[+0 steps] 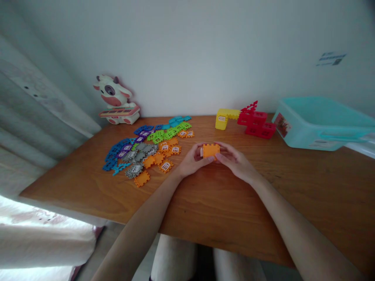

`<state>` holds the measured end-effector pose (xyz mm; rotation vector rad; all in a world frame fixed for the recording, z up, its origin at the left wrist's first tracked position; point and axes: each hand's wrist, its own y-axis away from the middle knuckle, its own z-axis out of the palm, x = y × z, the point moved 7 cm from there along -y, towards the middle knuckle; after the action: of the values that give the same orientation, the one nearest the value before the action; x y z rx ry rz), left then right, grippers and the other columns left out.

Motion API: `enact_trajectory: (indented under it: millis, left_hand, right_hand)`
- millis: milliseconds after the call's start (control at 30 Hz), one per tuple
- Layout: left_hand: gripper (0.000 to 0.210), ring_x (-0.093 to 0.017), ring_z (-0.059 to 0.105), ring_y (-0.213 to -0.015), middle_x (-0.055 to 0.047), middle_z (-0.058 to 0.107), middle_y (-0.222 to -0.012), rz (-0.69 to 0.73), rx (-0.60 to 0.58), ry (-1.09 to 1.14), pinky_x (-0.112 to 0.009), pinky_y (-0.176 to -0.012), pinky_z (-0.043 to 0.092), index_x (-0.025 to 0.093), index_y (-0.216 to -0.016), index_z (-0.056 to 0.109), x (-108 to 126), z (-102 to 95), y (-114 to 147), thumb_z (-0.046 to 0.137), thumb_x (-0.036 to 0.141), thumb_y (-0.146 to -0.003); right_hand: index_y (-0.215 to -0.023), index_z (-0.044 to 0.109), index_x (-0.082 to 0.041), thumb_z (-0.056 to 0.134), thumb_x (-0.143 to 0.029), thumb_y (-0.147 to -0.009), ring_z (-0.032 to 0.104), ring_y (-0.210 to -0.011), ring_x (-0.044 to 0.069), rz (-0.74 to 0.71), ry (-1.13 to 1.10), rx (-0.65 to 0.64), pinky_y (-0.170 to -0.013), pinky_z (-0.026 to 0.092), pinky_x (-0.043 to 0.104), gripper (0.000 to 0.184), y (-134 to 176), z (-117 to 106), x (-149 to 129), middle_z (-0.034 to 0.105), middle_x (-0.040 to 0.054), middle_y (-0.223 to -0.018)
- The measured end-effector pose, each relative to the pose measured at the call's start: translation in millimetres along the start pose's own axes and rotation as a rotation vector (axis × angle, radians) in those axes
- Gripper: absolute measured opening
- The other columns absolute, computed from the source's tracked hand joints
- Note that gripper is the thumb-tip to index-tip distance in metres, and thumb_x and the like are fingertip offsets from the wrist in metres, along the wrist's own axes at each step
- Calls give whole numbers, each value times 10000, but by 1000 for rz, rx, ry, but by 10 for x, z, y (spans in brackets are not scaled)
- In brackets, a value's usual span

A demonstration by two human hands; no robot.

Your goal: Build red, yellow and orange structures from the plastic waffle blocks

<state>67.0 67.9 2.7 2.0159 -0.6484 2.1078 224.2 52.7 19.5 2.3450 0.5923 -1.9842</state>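
Observation:
Between my two hands, over the middle of the wooden table (216, 210), is a piece built of orange interlocking building tiles (211, 150). My left hand (193, 159) grips its left side, where a bit of white shows at the edge. On the right side my right hand (235, 160) is closed on it, thumb across the front face. The fingers behind the piece are hidden. Left of my hands lie loose tiles: orange tiles (166, 166), grey tiles (136, 169), green tiles (168, 135), purple tiles (125, 151) and blue tiles (113, 154).
A yellow tile build (222, 119) touches a red tile build (259, 124) near the wall. A turquoise plastic bin (313, 134) stands at the right. A toy cow with a keyboard (117, 101) sits at the back left, near a curtain (38, 89).

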Motion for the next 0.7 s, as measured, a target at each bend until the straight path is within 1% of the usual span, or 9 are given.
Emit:
enact_trajectory:
  millis: [67,133,267,433,533,600,700]
  left_hand:
    - [728,-226,664,-1105,-125,659,-1262,-41,3,48,-419,-966,540,225,-1319,437,-47,14,-5,812,507,-763]
    - [742,-232,676,-1101,-128,672,-1253,-79,14,62,-427,-958,550,221,-1336,437,-97,14,-6,817,496,-761]
    - [730,-227,691,-1077,-126,690,-1235,-126,42,114,-425,-962,557,203,-1319,473,-150,14,-8,843,449,-740]
    - [743,-206,709,-982,-112,719,-1171,-177,112,238,-417,-954,553,189,-1281,508,-132,42,6,903,354,-674]
    - [775,-192,720,-909,-102,735,-1116,-214,183,307,-426,-947,554,174,-1299,500,-119,37,28,918,287,-656]
    - [761,-191,724,-896,-98,740,-1107,-235,208,353,-444,-955,552,174,-1299,511,-111,38,37,915,262,-661]
    - [613,-210,723,-969,-107,737,-1151,-220,160,421,-448,-1003,528,163,-1211,608,-67,73,21,902,271,-684]
  right_hand:
    - [-1355,602,-328,648,-509,-923,690,-1164,263,27,-27,28,-975,606,459,471,-18,-19,46,700,83,-1280]
    - [-1347,612,-333,622,-529,-934,698,-1152,272,51,-69,37,-950,621,461,457,-28,-15,88,703,85,-1276]
    - [-1328,623,-321,614,-545,-931,695,-1161,285,73,-122,54,-950,619,462,456,-31,8,128,700,93,-1280]
    - [-1281,647,-300,635,-560,-906,689,-1149,278,92,-175,102,-936,614,441,457,-35,44,144,681,93,-1303]
    - [-1294,646,-318,605,-566,-926,662,-1183,276,82,-147,154,-934,608,427,446,-31,57,132,650,80,-1361]
    - [-1340,620,-328,585,-568,-939,655,-1185,271,57,-87,160,-943,601,428,468,-23,64,102,644,79,-1370]
    - [-1400,577,-322,614,-545,-931,661,-1162,267,26,-7,144,-983,575,449,521,-13,53,50,677,84,-1301]
